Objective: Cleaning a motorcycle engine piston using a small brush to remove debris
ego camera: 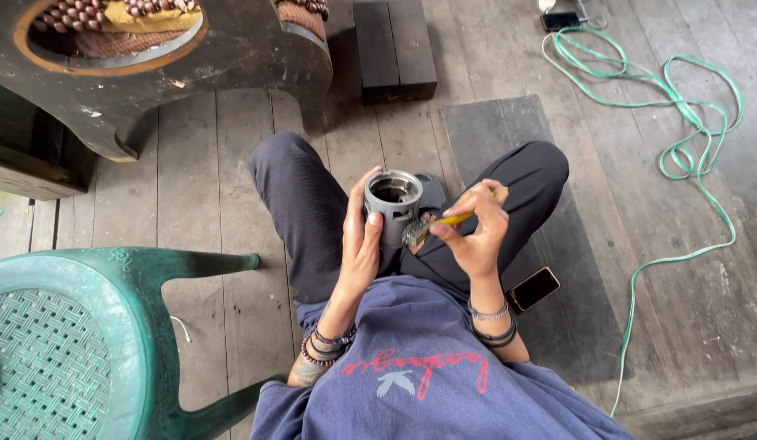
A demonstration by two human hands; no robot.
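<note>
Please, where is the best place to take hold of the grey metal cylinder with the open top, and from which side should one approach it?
Probably by the smooth outer wall of the grey metal cylinder, from its left, as the left hand does now. It stands upright with the open mouth up, so a sideways wrap suits it. The right hand works a yellow-handled brush at its right side.

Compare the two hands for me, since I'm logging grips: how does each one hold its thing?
The left hand wraps around a grey hollow metal cylinder, held upright with its open end up; the right hand pinches a thin yellow-handled brush lying nearly level. The cylinder is wide and stubby, the brush slim, its bristles against the cylinder's side. Both wrists wear bracelets.
</note>
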